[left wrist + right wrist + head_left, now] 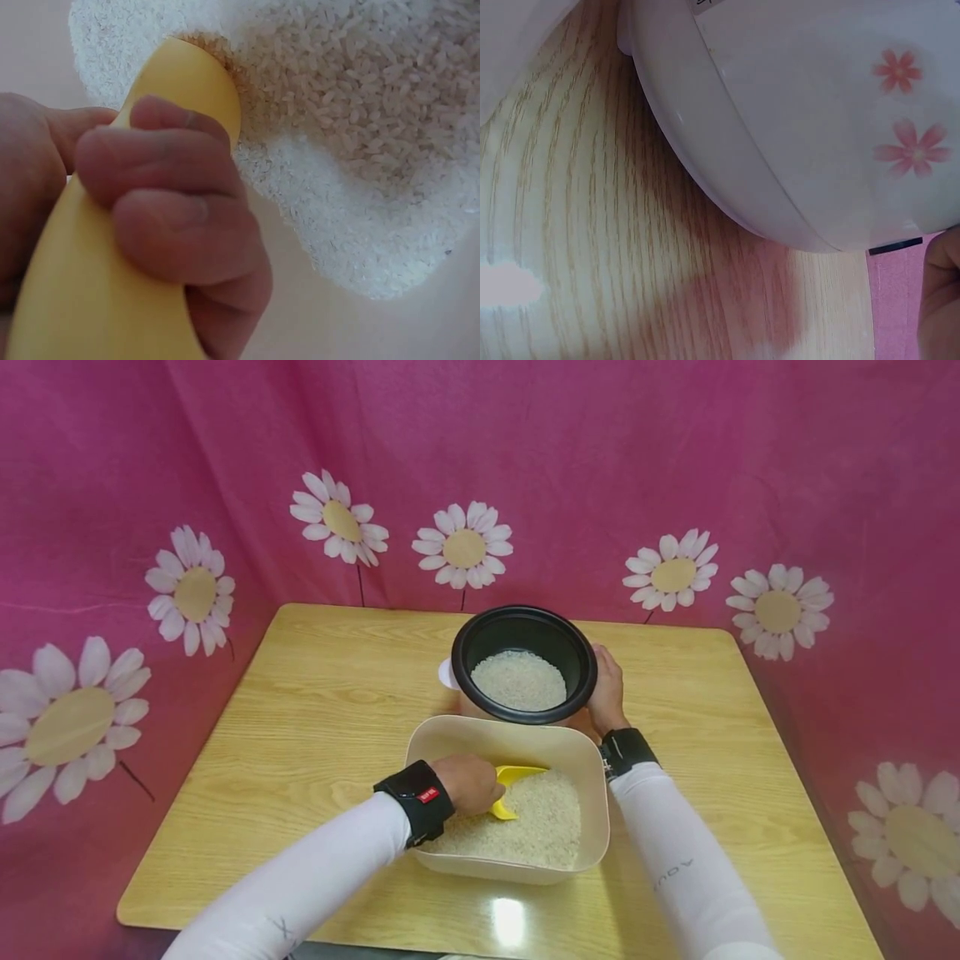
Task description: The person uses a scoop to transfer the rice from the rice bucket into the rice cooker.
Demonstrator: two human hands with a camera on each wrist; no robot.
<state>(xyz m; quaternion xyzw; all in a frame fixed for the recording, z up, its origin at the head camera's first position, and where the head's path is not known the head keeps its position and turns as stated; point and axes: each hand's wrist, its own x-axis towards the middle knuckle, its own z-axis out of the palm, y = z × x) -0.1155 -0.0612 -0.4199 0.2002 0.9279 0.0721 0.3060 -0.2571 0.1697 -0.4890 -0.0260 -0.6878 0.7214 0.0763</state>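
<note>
In the head view, my left hand [468,783] reaches into a cream plastic bin [591,827] of rice [543,835]. Its fingers wrap around the handle of a yellow scoop [517,772]. The left wrist view shows the scoop [184,75] with its far end against the rice [352,97]. Behind the bin stands a rice cooker [802,127], white with pink flowers, its black inner pot [577,643] holding more rice [519,681]. My right hand [609,689] holds the cooker's right side, its fingers partly hidden beside the rim.
Both containers stand close together on a light wooden table [337,677]. A pink curtain [555,468] printed with large white daisies hangs along the back and both sides. A pale handle [447,674] juts from the cooker's left side.
</note>
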